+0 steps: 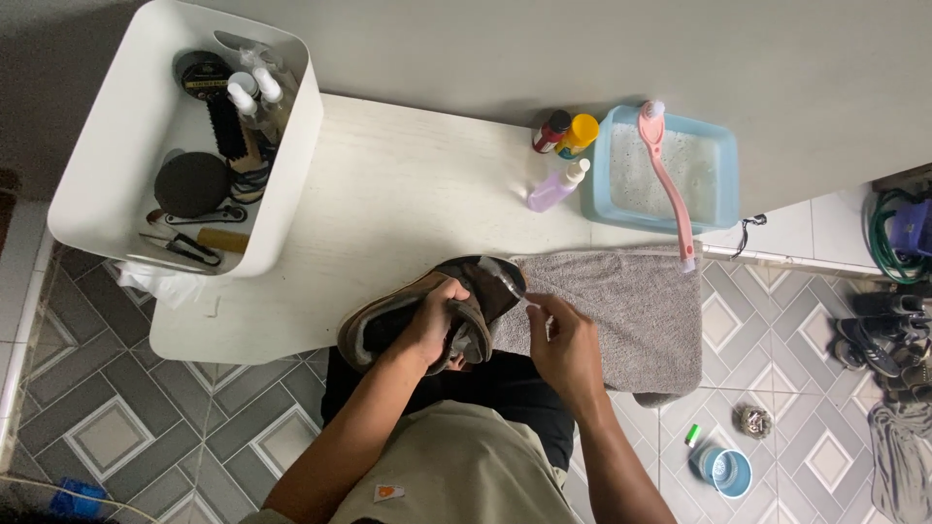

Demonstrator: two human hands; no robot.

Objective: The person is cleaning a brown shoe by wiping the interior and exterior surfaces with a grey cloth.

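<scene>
- Left hand (432,325): wrapped over the upper of a brown shoe (427,315), fingers clamped on it, holding it tilted above the near edge of the white surface (388,194).
- Right hand (563,344): fingers pinched together on a small white brush (515,286), thin handle gripped near its end, bristle end laid against the toe part of the shoe.
- Brown shoe: dark inner lining and pale sole edge visible, held partly over the lap, just left of a grey towel (621,311).
- Grey towel: spread flat on the surface at right, front edge hanging over the rim.
- Light blue tub (718,165): at the far right of the surface, foamy water inside, pink long-handled brush (670,180) lying across it with the handle end reaching the towel.
- Beside the tub: lilac spray bottle (555,186) lying on its side, yellow-capped bottle (579,134) and red-capped bottle (551,131) standing just behind it.
- White bin (291,175): at far left of the surface, holding brushes, a round tin, small white bottles and scissors.
- Tiled floor (146,417): grey diamond pattern; small blue bowl (728,473) at lower right, dark shoes (879,340) near the right edge.
</scene>
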